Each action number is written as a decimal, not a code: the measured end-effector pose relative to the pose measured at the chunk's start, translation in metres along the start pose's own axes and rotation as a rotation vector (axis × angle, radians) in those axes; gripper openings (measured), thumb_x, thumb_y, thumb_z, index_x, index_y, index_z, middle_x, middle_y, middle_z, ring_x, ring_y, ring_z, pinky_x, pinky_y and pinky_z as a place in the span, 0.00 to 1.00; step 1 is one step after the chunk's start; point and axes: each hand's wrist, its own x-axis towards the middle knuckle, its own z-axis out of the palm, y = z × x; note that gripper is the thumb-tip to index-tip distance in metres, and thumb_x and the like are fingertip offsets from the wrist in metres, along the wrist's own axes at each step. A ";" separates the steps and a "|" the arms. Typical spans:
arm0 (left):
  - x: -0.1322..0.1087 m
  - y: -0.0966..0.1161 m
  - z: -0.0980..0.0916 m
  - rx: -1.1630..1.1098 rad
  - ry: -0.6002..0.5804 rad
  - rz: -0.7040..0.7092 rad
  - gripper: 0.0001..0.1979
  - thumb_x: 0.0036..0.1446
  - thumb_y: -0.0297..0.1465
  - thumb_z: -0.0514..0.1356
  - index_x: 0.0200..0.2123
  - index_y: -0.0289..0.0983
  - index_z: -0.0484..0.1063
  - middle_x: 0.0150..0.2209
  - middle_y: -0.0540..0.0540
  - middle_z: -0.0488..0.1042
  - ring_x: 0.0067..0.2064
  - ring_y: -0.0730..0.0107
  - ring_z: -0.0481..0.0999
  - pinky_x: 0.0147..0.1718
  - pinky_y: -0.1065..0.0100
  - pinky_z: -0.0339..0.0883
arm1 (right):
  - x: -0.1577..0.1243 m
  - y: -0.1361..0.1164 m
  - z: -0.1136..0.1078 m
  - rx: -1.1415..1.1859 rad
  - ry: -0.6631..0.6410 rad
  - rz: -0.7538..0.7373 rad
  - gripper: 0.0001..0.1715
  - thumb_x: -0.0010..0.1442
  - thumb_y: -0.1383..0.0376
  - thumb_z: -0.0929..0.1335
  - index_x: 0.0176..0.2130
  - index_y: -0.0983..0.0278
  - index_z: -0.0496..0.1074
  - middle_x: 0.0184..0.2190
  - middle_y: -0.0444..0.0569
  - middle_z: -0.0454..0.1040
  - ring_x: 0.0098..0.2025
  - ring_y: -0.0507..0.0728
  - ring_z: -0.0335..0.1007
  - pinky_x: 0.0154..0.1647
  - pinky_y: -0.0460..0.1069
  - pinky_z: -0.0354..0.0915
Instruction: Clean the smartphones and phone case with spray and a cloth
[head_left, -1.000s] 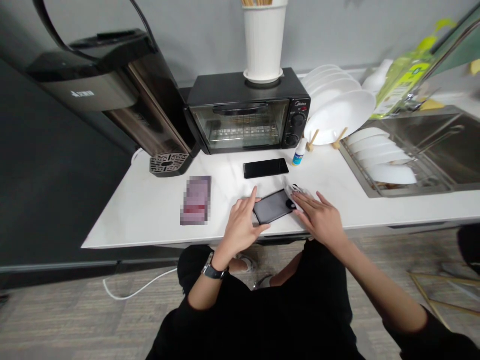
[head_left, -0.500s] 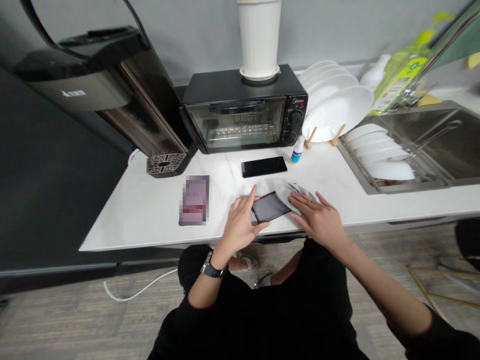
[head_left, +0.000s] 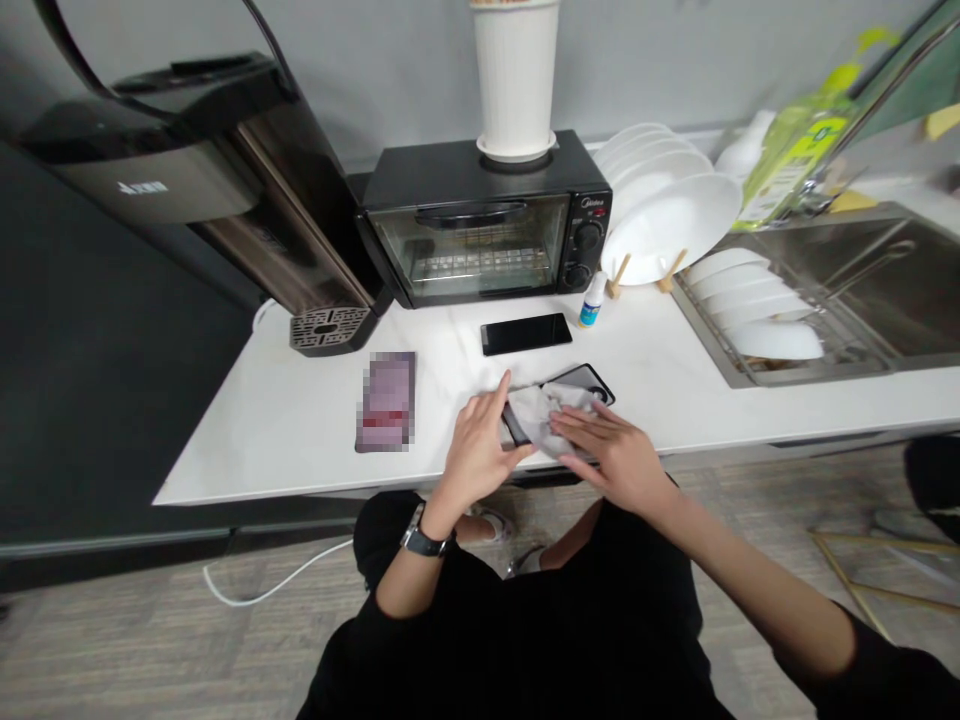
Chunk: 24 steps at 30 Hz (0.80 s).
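Near the counter's front edge lies a dark grey phone [head_left: 587,377], its back with a round camera part showing at the upper right corner. My left hand [head_left: 478,445] grips its left end, with the thumb at the near edge and the index finger stretched toward the far corner. A pale grey cloth [head_left: 534,408] covers the middle of the phone. My right hand [head_left: 611,455] presses that cloth down with flat, slightly bent fingers. Behind them rests a black phone [head_left: 526,334], and a small white spray bottle [head_left: 592,301] with a blue label stands beside it.
To the left is a pixelated purple packet [head_left: 386,402]. A toaster oven [head_left: 487,222] with a white pot [head_left: 516,80] on top stands at the back, next to a water dispenser [head_left: 330,328]. Plates [head_left: 667,235] stand in a rack near the sink [head_left: 739,378].
My right hand has slid the cloth leftward along the phone, uncovering the right end with the camera part. My left hand stays at the left end.
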 end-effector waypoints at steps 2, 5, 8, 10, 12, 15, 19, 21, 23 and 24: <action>0.002 0.002 0.000 -0.017 0.003 0.004 0.57 0.58 0.37 0.72 0.78 0.48 0.37 0.64 0.43 0.73 0.60 0.49 0.69 0.62 0.50 0.61 | 0.000 0.018 -0.005 -0.117 0.067 0.094 0.27 0.76 0.54 0.64 0.65 0.65 0.72 0.63 0.57 0.76 0.65 0.67 0.74 0.72 0.70 0.60; 0.003 0.001 0.002 -0.027 0.011 0.006 0.56 0.59 0.38 0.72 0.78 0.49 0.38 0.65 0.44 0.73 0.61 0.50 0.69 0.63 0.50 0.60 | 0.018 0.007 0.011 -0.175 0.133 0.183 0.34 0.73 0.49 0.65 0.65 0.71 0.71 0.63 0.65 0.75 0.65 0.72 0.72 0.71 0.71 0.59; 0.003 -0.003 0.004 -0.012 -0.002 0.013 0.54 0.60 0.35 0.69 0.78 0.44 0.38 0.63 0.41 0.73 0.60 0.50 0.70 0.60 0.51 0.63 | 0.036 -0.034 0.037 -0.060 0.098 0.085 0.38 0.70 0.46 0.68 0.63 0.73 0.72 0.64 0.68 0.73 0.68 0.71 0.69 0.71 0.67 0.62; 0.001 -0.005 0.004 0.012 -0.011 0.007 0.54 0.59 0.32 0.68 0.78 0.42 0.38 0.62 0.39 0.72 0.59 0.49 0.70 0.58 0.52 0.64 | 0.039 -0.050 0.043 0.033 0.063 -0.003 0.36 0.70 0.46 0.68 0.62 0.71 0.73 0.63 0.66 0.74 0.67 0.68 0.71 0.71 0.64 0.64; 0.000 -0.005 0.004 0.020 -0.005 -0.008 0.55 0.58 0.32 0.69 0.78 0.41 0.38 0.63 0.38 0.72 0.60 0.48 0.69 0.59 0.51 0.64 | 0.031 -0.045 0.036 0.089 0.026 -0.061 0.32 0.72 0.48 0.67 0.62 0.68 0.74 0.62 0.61 0.77 0.66 0.65 0.73 0.70 0.62 0.65; 0.001 -0.001 0.002 -0.005 0.006 -0.015 0.57 0.58 0.37 0.72 0.78 0.44 0.37 0.63 0.40 0.72 0.61 0.48 0.69 0.61 0.50 0.62 | 0.009 -0.005 0.009 0.039 -0.010 -0.046 0.26 0.75 0.52 0.65 0.63 0.62 0.74 0.62 0.55 0.77 0.65 0.63 0.74 0.71 0.63 0.64; 0.004 0.004 0.001 -0.013 0.004 -0.001 0.57 0.57 0.38 0.73 0.78 0.49 0.39 0.65 0.44 0.72 0.61 0.50 0.69 0.62 0.50 0.61 | 0.002 0.032 -0.008 -0.153 0.082 0.122 0.27 0.76 0.53 0.62 0.64 0.63 0.73 0.62 0.58 0.77 0.64 0.67 0.75 0.72 0.69 0.59; 0.004 0.004 0.001 -0.014 0.007 0.005 0.54 0.59 0.38 0.72 0.78 0.48 0.40 0.65 0.44 0.72 0.61 0.50 0.69 0.62 0.50 0.60 | 0.013 0.020 0.005 -0.164 0.114 0.138 0.32 0.74 0.49 0.64 0.64 0.67 0.72 0.63 0.63 0.75 0.66 0.70 0.72 0.72 0.70 0.59; 0.004 0.002 0.002 -0.010 -0.006 0.010 0.53 0.60 0.36 0.70 0.78 0.46 0.41 0.65 0.42 0.72 0.62 0.50 0.69 0.62 0.51 0.61 | 0.025 -0.009 0.024 -0.108 0.111 0.086 0.38 0.71 0.45 0.66 0.65 0.71 0.71 0.64 0.66 0.73 0.68 0.71 0.69 0.71 0.67 0.62; 0.003 0.001 0.002 0.002 -0.017 0.009 0.53 0.60 0.34 0.69 0.78 0.44 0.40 0.64 0.41 0.72 0.61 0.49 0.69 0.61 0.51 0.62 | 0.029 -0.025 0.033 -0.066 0.104 0.049 0.40 0.70 0.44 0.67 0.65 0.73 0.70 0.65 0.67 0.73 0.69 0.70 0.68 0.71 0.66 0.63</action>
